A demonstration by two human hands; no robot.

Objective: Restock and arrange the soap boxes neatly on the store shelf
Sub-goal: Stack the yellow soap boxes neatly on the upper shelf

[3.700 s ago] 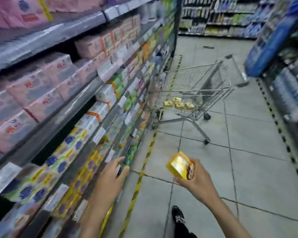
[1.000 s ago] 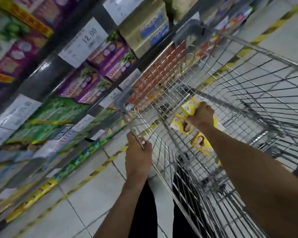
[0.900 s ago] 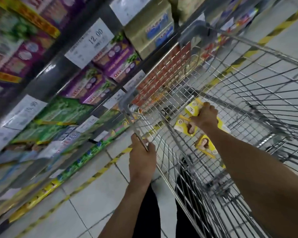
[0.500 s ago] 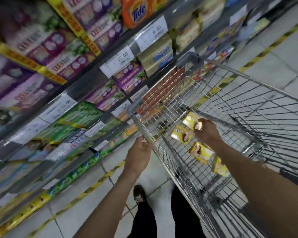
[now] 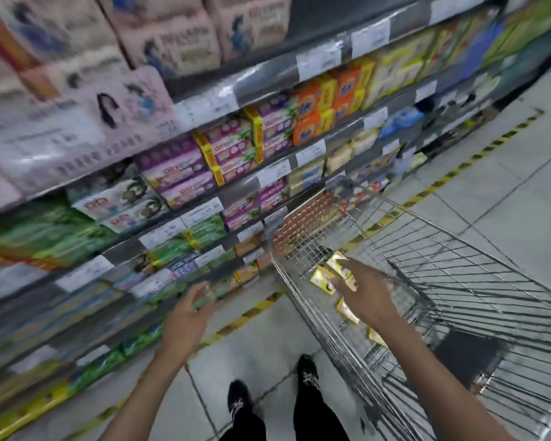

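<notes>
Left hand (image 5: 188, 313): lower centre, fingers loosely curled, holding nothing.
Right hand (image 5: 368, 294): fingers spread, reaching into the silver wire shopping cart (image 5: 458, 268); blur hides whether it touches anything.
Small yellow cardboard soap boxes (image 5: 323, 278): flat on the cart floor, long axes slanting differently.
Relation: boxes at the right fingertips, well apart from the left hand.

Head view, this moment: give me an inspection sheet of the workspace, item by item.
Surface: store shelf tiers packed with boxed goods and price tags; image blurred.
Job's things: yellow soap boxes lie in the cart basket.
Clutter: nothing seen.
Hands: left hand in the air between shelf and cart, holds nothing; right hand over the soap boxes, grip unclear.
Cables: nothing seen.
Surroundings: tiled floor with yellow-black tape; the person's dark shoes.
</notes>
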